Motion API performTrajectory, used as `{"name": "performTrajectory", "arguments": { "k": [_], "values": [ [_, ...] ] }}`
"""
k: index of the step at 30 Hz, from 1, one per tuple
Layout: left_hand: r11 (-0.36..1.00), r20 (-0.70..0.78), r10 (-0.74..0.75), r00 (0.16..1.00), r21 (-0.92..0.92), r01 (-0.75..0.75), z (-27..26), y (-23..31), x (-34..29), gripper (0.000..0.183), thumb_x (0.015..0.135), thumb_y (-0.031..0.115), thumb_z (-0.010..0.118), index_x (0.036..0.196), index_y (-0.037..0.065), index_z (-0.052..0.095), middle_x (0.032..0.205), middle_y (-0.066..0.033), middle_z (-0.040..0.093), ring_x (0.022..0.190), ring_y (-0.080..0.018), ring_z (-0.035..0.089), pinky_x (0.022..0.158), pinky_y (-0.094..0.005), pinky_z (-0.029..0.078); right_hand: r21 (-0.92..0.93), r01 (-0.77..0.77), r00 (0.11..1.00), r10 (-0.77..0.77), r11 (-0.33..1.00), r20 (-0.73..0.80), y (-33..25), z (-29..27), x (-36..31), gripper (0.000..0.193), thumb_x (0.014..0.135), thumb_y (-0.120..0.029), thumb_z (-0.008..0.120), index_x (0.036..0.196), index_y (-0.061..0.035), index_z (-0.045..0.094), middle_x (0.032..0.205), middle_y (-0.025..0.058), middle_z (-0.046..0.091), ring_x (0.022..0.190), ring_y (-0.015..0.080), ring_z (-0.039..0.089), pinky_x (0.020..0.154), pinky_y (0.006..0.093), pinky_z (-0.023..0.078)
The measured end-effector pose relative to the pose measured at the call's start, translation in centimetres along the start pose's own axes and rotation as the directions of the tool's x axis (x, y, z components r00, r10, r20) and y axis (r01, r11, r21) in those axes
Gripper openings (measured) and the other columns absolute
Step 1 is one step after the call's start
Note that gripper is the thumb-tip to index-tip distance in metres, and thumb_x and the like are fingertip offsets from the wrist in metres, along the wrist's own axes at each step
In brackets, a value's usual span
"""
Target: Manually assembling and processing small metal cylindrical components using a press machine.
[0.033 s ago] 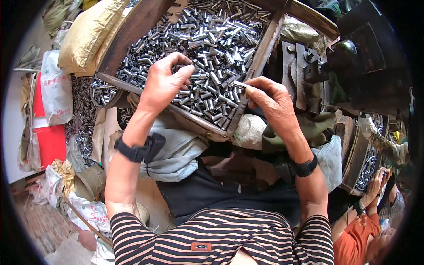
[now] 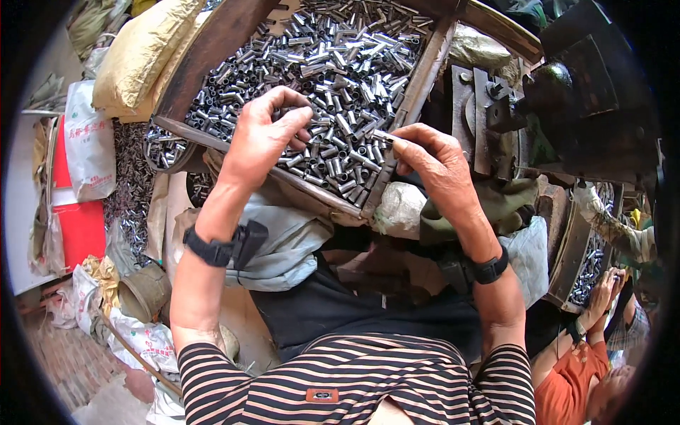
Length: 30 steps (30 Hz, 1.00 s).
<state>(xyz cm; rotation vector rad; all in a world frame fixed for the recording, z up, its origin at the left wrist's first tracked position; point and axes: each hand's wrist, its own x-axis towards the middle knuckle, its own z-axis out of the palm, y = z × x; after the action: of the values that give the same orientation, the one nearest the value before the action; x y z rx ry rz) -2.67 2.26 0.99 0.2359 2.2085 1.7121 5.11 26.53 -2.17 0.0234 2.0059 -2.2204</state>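
Note:
A wooden tray (image 2: pixel 414 85) in front of me is heaped with short, shiny metal tubes (image 2: pixel 333 92). My right hand (image 2: pixel 443 166) is at the tray's near right corner. Between its thumb and forefinger it pinches one metal tube (image 2: pixel 381 135), which points left over the heap. My left hand (image 2: pixel 265 134) hovers above the near left part of the heap, thumb and forefinger bent toward each other. The fingers hide whatever is between them. Each wrist wears a black strap.
Dark machinery (image 2: pixel 567 106) stands to the right of the tray. Beyond it, another person's hands (image 2: pixel 602 297) work at a second tray of tubes. Yellowish sacks (image 2: pixel 145 53), a white bag (image 2: pixel 91 142) and a bucket (image 2: pixel 145 292) are on the left.
My left hand has shifted very slightly, its fingers a little lower. The right hand keeps its place with the metal tube.

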Motion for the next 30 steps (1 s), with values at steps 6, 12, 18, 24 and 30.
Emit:
{"name": "performTrajectory", "arguments": {
  "k": [6,12,18,24,30],
  "values": [
    [0.847,0.117,-0.071,0.991,-0.517,0.122,3.9,1.1,-3.5,0.014,0.088,0.01,0.06,0.099,0.002,0.059,0.083,-0.0027,0.062,0.071,-0.0088,0.062,0.06,-0.0213,0.054,0.032,-0.004,1.0,0.004,0.999,0.013,-0.8,0.4,-1.3,0.019,0.09,-0.014,0.06,0.098,0.0023,0.063,0.073,0.0,0.06,0.064,0.0046,0.055,0.058,0.0197,0.047],
    [0.787,0.187,-0.042,0.981,-0.599,0.148,6.7,0.9,-4.3,0.014,0.09,0.01,0.058,0.101,0.002,0.058,0.082,-0.0047,0.062,0.069,-0.0103,0.063,0.058,-0.0221,0.054,-0.012,-0.016,0.999,0.016,1.0,0.029,-1.6,-0.6,-3.7,0.019,0.091,-0.016,0.059,0.094,0.0018,0.063,0.071,-0.0002,0.057,0.063,0.0049,0.054,0.058,0.0202,0.045],
    [0.733,0.242,-0.036,0.97,-0.652,0.191,9.5,1.5,-4.9,0.014,0.09,0.01,0.057,0.101,0.001,0.058,0.08,-0.0047,0.062,0.068,-0.01,0.061,0.059,-0.0227,0.052,0.152,-0.029,0.999,0.032,0.988,-0.017,-1.6,-2.2,-6.5,0.018,0.091,-0.016,0.058,0.095,0.0009,0.064,0.071,-0.0005,0.056,0.064,0.0053,0.053,0.059,0.0203,0.045],
    [0.76,0.273,-0.011,0.962,-0.623,0.186,12.3,2.2,-5.2,0.014,0.09,0.01,0.057,0.102,0.002,0.058,0.08,-0.0041,0.062,0.069,-0.0099,0.061,0.058,-0.0223,0.051,0.193,0.013,0.998,0.0,0.981,-0.066,-1.5,-4.0,-8.8,0.02,0.092,-0.018,0.057,0.095,0.0009,0.063,0.072,-0.0003,0.057,0.063,0.0056,0.053,0.058,0.0208,0.045],
    [0.926,0.263,0.059,0.963,-0.374,0.046,14.3,3.5,-5.5,0.013,0.09,0.009,0.058,0.1,0.001,0.059,0.076,-0.0027,0.061,0.068,-0.0076,0.058,0.059,-0.0213,0.049,0.199,0.002,0.997,0.015,0.98,-0.079,-1.6,-5.4,-10.4,0.02,0.092,-0.019,0.057,0.095,0.0,0.063,0.072,-0.0007,0.056,0.061,0.0056,0.053,0.057,0.0197,0.043]
  ]
}}
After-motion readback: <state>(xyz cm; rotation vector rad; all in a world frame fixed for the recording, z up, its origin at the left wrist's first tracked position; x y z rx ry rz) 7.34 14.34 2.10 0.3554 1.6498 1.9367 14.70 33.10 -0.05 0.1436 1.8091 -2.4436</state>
